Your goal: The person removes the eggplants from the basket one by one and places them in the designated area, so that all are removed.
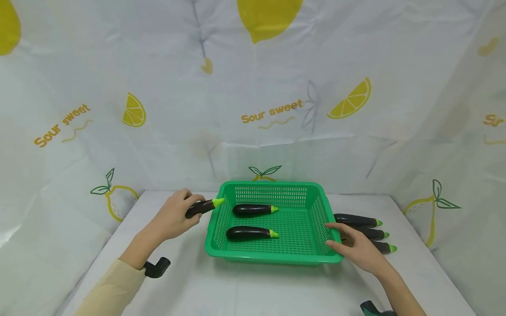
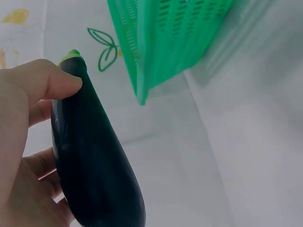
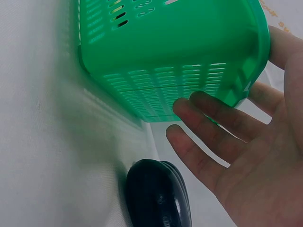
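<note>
Gripping an eggplant [image 1: 202, 206], the left hand [image 1: 174, 218] sits just left of the green basket [image 1: 316, 210], above the tabletop [image 1: 237, 289]. The eggplant's green tip points at the basket's left rim, very near it; contact can't be confirmed from the head view.

Left wrist view adds detail: the fingers [image 2: 45, 80] curl over the eggplant's upper side with the palm underneath, a firm wrap. It also shows a gap between the eggplant tip and the basket corner, so they're apart. The basket's inside isn't visible there.

The right hand [image 1: 357, 250] is released, fingers straight and spread, at the basket's right front corner. In the head view its fingertips look to be at the rim. Right wrist view shows the fingers [image 3: 213, 118] close against the basket's outer wall below the rim, with the thumb up past the rim edge; actual contact is hard to tell.

Only the head view shows the basket's contents: two eggplants, one toward the back [image 1: 254, 210], one toward the front [image 1: 251, 233], both lying flat with tips to the right.

Three more eggplants [image 1: 361, 220] lie on the tabletop right of the basket, side by side, partly behind the right hand. The right wrist view shows only the dark end of one of them [image 3: 156, 198], just below the fingers.
</note>
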Demonstrator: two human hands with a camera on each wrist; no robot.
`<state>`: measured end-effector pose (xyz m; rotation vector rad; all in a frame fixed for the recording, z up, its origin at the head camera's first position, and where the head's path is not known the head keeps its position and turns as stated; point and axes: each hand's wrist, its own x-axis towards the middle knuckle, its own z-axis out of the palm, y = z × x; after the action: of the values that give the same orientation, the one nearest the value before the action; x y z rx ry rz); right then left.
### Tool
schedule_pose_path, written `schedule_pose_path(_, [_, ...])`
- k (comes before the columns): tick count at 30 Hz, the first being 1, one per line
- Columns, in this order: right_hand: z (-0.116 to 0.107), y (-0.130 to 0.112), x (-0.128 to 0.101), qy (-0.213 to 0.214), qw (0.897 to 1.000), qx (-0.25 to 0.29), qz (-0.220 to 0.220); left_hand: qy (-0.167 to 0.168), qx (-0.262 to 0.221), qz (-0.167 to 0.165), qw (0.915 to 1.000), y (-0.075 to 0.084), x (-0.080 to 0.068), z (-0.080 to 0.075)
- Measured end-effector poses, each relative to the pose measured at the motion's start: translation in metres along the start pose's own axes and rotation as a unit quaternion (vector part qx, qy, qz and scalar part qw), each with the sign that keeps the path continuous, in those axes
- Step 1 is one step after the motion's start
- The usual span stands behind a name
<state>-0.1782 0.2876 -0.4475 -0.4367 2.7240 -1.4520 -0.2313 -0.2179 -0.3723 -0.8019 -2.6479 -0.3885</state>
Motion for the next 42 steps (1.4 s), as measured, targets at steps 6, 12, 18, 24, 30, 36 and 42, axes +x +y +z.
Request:
schedule_pose_path(6, [-0.001, 0.001, 0.0, 0.002, 1.0, -0.002, -0.005, 0.006, 0.029, -0.005, 0.9995, -0.016, -0.007, 0.002])
schedule_pose_path(12, [-0.002, 0.001, 0.0, 0.002, 1.0, -0.006, -0.01, -0.002, 0.053, -0.012, 0.9985, -0.031, -0.013, 0.007])
schedule_pose_path(18, [-0.002, 0.0, 0.0, 0.003, 1.0, -0.006, -0.006, -0.023, 0.052, -0.038, 0.9976, -0.039, -0.019, 0.011])
schedule_pose_path(24, [-0.001, 0.0, 0.0, 0.002, 1.0, 0.0, 0.006, -0.047, 0.054, -0.064, 0.9954, -0.056, -0.027, 0.03])
schedule_pose_path(30, [-0.001, 0.0, 0.0, 0.002, 1.0, 0.006, 0.015, -0.079, 0.067, -0.081, 0.9914, -0.067, -0.032, 0.051])
schedule_pose_path(36, [0.0, 0.001, 0.0, -0.004, 1.0, 0.012, 0.012, -0.1, 0.071, -0.086, 0.9887, -0.069, -0.038, 0.064])
schedule_pose_path(42, [0.001, 0.001, 0.0, 0.0, 1.0, 0.008, 0.011, -0.109, 0.076, -0.087, 0.9873, -0.075, -0.042, 0.077])
